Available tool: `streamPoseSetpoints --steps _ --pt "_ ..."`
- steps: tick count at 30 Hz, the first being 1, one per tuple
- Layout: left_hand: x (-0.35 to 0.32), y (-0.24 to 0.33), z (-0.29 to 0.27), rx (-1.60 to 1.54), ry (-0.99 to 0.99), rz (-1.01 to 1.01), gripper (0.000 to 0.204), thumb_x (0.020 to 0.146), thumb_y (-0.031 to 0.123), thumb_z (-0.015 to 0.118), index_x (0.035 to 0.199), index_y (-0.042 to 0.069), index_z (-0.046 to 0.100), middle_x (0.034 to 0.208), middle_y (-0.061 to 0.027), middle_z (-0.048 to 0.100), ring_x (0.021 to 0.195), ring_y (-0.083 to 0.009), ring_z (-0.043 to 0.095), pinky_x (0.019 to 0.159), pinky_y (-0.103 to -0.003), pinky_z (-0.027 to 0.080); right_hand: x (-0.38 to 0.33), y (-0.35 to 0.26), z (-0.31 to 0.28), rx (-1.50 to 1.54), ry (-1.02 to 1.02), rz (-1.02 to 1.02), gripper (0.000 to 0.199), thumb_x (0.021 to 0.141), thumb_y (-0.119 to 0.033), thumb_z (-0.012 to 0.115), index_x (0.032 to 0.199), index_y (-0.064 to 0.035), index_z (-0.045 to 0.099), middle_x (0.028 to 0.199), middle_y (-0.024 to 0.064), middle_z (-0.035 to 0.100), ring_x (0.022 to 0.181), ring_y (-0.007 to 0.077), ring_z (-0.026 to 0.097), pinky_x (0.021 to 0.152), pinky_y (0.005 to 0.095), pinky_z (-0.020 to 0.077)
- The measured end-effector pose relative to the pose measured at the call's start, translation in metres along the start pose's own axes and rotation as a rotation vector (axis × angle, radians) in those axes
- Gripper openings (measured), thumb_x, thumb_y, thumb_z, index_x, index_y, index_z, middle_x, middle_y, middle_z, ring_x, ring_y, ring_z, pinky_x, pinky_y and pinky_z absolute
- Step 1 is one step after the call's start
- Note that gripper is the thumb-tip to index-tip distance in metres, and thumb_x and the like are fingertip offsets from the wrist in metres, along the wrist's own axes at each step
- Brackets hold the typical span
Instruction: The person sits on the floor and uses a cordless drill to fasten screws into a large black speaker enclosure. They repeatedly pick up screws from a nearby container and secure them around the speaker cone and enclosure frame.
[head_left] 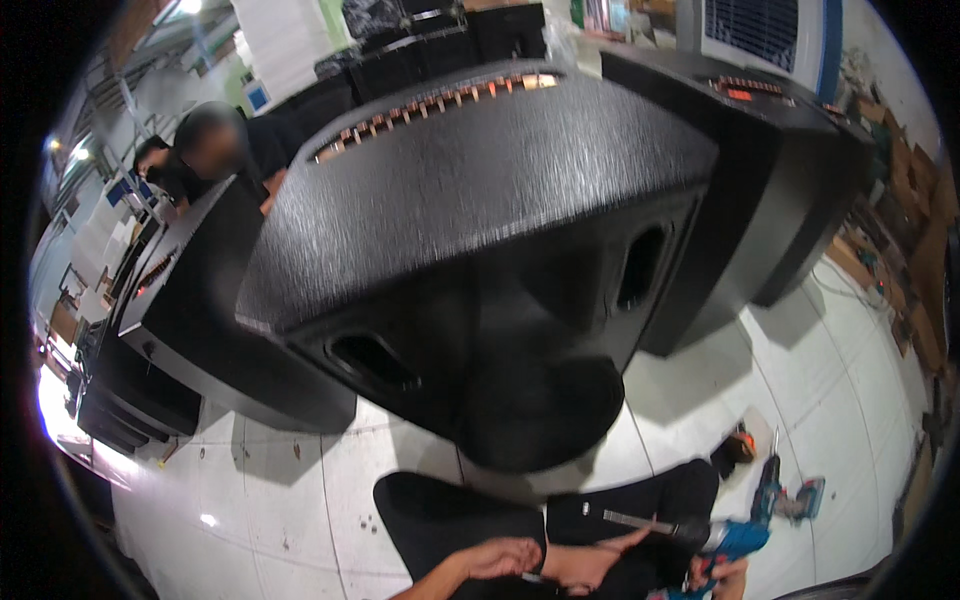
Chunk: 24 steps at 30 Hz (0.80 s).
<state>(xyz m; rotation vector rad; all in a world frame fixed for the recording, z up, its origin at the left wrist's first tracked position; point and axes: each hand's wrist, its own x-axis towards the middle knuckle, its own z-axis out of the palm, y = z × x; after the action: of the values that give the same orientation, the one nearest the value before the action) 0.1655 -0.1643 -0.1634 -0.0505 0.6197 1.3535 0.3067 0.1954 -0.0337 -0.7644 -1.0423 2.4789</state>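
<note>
My left hand [505,556] is loosely curled, holding nothing; my right hand [590,562] pinches the bit of the blue drill [735,540] on my lap; I think I am fitting it; next, push it straight.

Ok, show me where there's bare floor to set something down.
Bare white floor lies lower left, between the big black cabinet and your legs. Another patch sits right of it, above the blue drill. Around both hands it's crowded.

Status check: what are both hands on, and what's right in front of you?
Left hand open, near the right hand. Right hand gripping blue power drill. Large black speaker cabinet directly ahead. Second blue drill on floor.
</note>
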Motion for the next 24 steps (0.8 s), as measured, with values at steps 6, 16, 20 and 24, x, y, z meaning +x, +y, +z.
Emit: streamPoseSetpoints --steps 6,16,20,24 --pt "-0.006 0.044 0.050 0.207 0.197 0.007 0.017 0.083 0.006 0.060 0.096 -0.004 0.061 0.095 -0.0125 0.063 0.088 -0.0198 0.062 0.077 -0.030 0.050 0.045 0.027 -0.024 -0.014 0.056 0.277 0.061 0.056 -0.018 0.075 0.107 0.0096 0.056 0.074 0.0184 0.060 0.056 0.0261 0.055 0.056 0.0393 0.0462" --pt "-0.002 0.067 0.062 0.085 0.146 0.055 0.022 0.089 0.014 0.061 0.107 0.002 0.057 0.105 -0.0079 0.061 0.098 -0.0181 0.060 0.087 -0.029 0.048 0.022 0.044 -0.058 -0.002 0.106 0.509 0.060 0.055 -0.017 0.075 0.105 0.0110 0.057 0.070 0.0185 0.060 0.051 0.0254 0.055 0.053 0.0382 0.0467" --pt "-0.001 0.052 0.054 0.000 0.125 0.036 0.025 0.091 0.018 0.061 0.112 0.005 0.055 0.109 -0.0061 0.060 0.102 -0.0174 0.059 0.091 -0.028 0.047 -0.046 0.052 -0.102 0.117 0.047 0.698 0.059 0.054 -0.016 0.075 0.104 0.0115 0.057 0.068 0.0185 0.061 0.049 0.0251 0.055 0.051 0.0378 0.0470" --pt "0.000 0.038 0.036 0.127 0.172 0.151 0.027 0.094 0.014 0.057 0.116 0.001 0.052 0.118 -0.0161 0.060 0.109 -0.0237 0.060 0.095 -0.036 0.049 -0.063 0.037 -0.057 0.176 -0.171 0.581 0.060 0.053 -0.015 0.076 0.102 0.0122 0.056 0.070 0.0176 0.059 0.048 0.0226 0.053 0.050 0.0373 0.0447"
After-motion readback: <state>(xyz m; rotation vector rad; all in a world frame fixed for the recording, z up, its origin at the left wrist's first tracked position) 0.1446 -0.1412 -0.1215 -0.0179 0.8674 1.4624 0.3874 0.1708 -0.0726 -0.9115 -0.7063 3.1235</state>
